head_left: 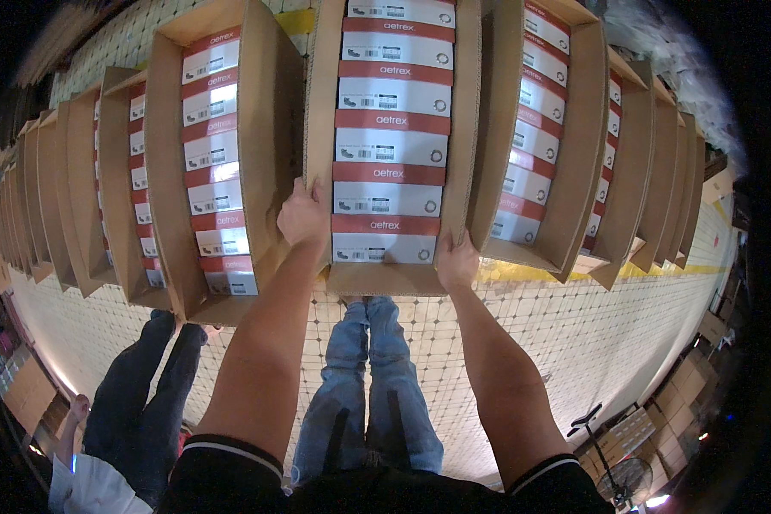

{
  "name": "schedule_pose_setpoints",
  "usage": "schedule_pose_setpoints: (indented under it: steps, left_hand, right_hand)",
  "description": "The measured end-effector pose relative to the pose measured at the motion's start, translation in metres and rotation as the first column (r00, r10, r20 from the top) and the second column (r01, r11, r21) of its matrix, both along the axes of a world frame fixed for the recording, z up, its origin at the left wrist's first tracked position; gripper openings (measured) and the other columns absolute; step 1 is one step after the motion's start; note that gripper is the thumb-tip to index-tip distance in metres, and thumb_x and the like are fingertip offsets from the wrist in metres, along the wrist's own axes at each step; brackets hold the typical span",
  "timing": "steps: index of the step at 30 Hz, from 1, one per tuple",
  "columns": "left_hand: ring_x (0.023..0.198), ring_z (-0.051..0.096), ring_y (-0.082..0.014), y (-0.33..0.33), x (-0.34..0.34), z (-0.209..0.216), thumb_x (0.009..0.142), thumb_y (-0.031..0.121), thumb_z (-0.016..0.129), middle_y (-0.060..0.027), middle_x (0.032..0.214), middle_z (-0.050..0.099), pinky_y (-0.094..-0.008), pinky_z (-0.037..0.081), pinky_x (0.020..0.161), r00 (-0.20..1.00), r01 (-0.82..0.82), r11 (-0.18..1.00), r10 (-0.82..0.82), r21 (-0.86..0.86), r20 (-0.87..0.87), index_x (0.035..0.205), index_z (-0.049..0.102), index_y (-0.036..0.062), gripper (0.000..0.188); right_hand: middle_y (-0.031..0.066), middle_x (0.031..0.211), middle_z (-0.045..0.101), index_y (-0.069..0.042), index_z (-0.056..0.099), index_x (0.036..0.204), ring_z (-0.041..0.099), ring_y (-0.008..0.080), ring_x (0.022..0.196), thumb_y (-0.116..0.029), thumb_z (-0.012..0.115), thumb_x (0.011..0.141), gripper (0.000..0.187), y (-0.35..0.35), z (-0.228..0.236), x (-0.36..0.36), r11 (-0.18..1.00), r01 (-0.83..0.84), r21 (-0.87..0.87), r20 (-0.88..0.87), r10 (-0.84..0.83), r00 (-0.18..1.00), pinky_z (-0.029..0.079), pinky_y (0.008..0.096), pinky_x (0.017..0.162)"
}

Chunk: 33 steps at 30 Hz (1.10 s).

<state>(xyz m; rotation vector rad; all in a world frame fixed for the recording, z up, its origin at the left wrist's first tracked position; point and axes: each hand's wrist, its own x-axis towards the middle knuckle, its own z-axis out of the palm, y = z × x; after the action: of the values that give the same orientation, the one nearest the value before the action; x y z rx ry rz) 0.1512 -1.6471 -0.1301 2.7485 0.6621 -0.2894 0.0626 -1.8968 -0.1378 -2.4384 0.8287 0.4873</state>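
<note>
In front of me stands an open brown cardboard carton (384,279), with a row of white shoeboxes (391,147) with red lids inside it. My left hand (304,212) grips the carton's left wall near its front end, fingers curled over the edge. On the opposite side my right hand (457,261) is closed on the right wall, a little nearer to me. Both arms reach straight forward. The parts of the fingers inside the walls are partly hidden.
Similar open cartons of shoeboxes line both sides, a left one (270,137) and a right one (587,128) closest. A person in dark trousers (137,394) stands at my left. A fan (630,480) and stacked boxes (681,394) are at the lower right, on tiled floor (522,330).
</note>
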Motion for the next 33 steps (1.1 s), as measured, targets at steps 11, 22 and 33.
schedule_pose_setpoints:
  steps: [11,22,33]
  left_hand:
    - [0.071,0.065,-0.0406,0.005,0.002,0.001,0.092,0.039,0.051,-0.0217,0.075,0.066,-0.0510,0.051,0.063,0.999,0.024,1.000,-0.024,0.013,-0.021,0.088,0.057,0.0067,0.033]
    - [0.070,0.066,-0.0386,-0.002,0.000,0.001,0.092,0.038,0.052,-0.0208,0.074,0.066,-0.0504,0.051,0.060,1.000,0.023,0.999,-0.023,0.031,0.008,0.088,0.057,0.0067,0.032]
    - [0.070,0.065,-0.0396,-0.004,0.000,0.001,0.092,0.037,0.053,-0.0210,0.074,0.066,-0.0511,0.050,0.060,1.000,-0.009,1.000,0.009,-0.003,0.013,0.090,0.056,0.0061,0.031]
  right_hand:
    - [0.0265,0.094,0.066,-0.008,0.057,0.121,0.064,0.0447,0.086,-0.033,0.053,0.091,0.039,0.001,-0.006,-0.002,0.999,-0.020,-0.035,0.039,0.021,0.999,0.051,0.0513,0.079]
    - [0.0262,0.093,0.066,-0.008,0.056,0.121,0.064,0.0441,0.085,-0.029,0.055,0.089,0.038,-0.002,-0.007,-0.005,0.999,-0.040,-0.024,0.048,0.041,0.998,0.051,0.0505,0.077]
    - [0.0263,0.090,0.065,-0.004,0.055,0.121,0.063,0.0439,0.083,-0.027,0.054,0.089,0.039,-0.002,-0.010,-0.008,0.997,-0.066,-0.029,0.087,0.068,0.994,0.051,0.0510,0.075]
